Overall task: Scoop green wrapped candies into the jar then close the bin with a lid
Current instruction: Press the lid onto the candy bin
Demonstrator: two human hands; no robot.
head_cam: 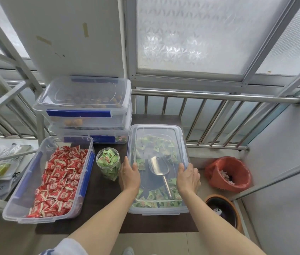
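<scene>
On the dark table [99, 205], right side, the clear bin [156, 210] is sitting with its transparent lid [156, 131] lying on top. Green wrapped candies [156, 198] and a metal scoop [159, 167] are showing through the lid, inside the bin; the scoop's handle is pointing toward the person.

Left hand [129, 174] is resting on the lid's left edge, fingers straight and laid over the rim, thumb down the outer side. Right hand [188, 176] is doing the same at the right edge, fingers bending over the rim and gripping it. Both are sitting about midway along the long sides. Can't tell whether the lid is fully seated or clipped.

The jar [108, 163] is standing upright just left of the bin, near the left hand, not touching it. It is filled with green candies and has no cap on.

Further left, an open bin of red wrapped candies [57, 183] is lying angled on the table. Behind it and the jar, stacked lidded containers [85, 107] with blue clips are holding brownish round items. On the floor to the right, a red-lined waste basket [228, 173] and a dark pot [222, 212] are sitting below a metal railing [210, 96].
</scene>
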